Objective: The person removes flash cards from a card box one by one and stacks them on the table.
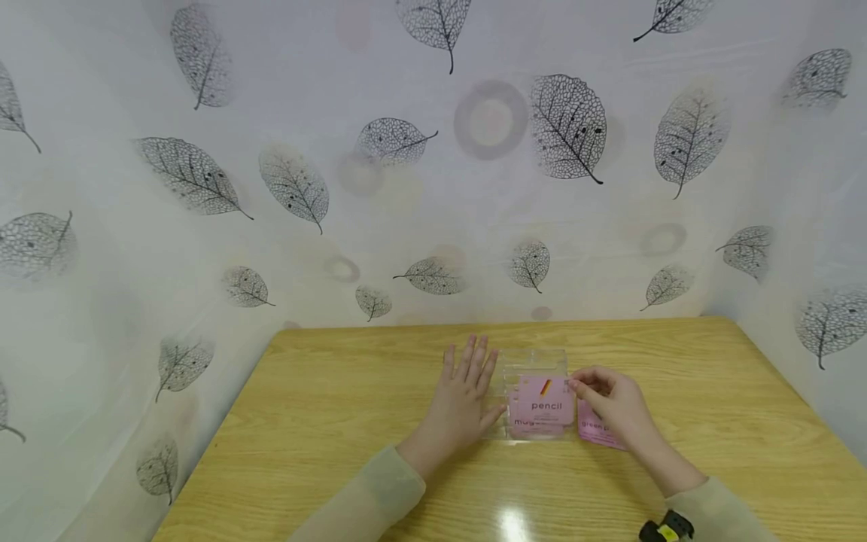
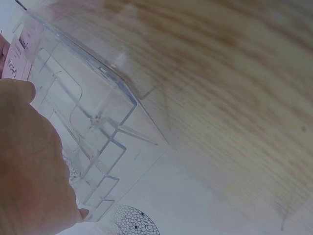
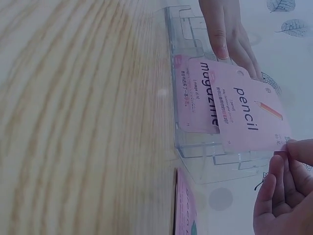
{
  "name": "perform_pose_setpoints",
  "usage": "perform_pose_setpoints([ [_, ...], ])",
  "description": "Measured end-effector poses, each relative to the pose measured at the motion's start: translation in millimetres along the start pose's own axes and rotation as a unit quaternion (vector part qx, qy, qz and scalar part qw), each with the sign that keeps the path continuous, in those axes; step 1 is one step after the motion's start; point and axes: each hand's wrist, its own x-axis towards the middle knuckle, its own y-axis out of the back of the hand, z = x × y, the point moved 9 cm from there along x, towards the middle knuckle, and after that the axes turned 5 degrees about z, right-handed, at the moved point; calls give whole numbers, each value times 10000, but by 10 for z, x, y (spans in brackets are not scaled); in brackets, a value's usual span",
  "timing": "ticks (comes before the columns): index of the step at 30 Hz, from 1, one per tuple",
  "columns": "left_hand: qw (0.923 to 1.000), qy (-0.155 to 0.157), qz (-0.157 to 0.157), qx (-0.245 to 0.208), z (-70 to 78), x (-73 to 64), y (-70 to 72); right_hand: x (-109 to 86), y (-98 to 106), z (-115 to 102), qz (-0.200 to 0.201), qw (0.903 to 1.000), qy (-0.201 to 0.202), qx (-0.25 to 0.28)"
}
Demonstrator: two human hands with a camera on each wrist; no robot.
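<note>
A clear plastic stepped holder [image 1: 533, 358] stands on the table, its tiers showing from the side in the left wrist view. My left hand [image 1: 460, 403] rests along the holder's left side, fingers straight and slightly spread. Between thumb and fingertips, my right hand [image 1: 612, 403] pinches the right edge of a pink word card reading "pencil" [image 3: 254, 115]. That card is at the holder, overlapping a pink "magazine" card [image 3: 193, 98] in the front tier. Below the right hand lies a stack of pink cards [image 1: 599, 433], its top one starting "green p"; the hand hides part of it.
The wooden table [image 1: 325, 421] reaches back to a pale curtain [image 1: 433, 203] printed with dark leaves, which also hangs at both sides. A dark band with a yellow patch [image 1: 667, 529] is on the right wrist.
</note>
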Motion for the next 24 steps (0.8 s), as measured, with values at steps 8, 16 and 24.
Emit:
perform_pose_setpoints([
  [8, 10000, -32, -23, 60, -1, -2, 8, 0, 38, -1, 20, 9999, -1, 126],
  [16, 9999, -52, 10, 96, 6, -4, 3, -6, 102, -1, 74, 10000, -30, 17],
  [24, 9998, -57, -10, 179, 9, 1, -11, -9, 166, 62, 132, 9998, -104, 47],
])
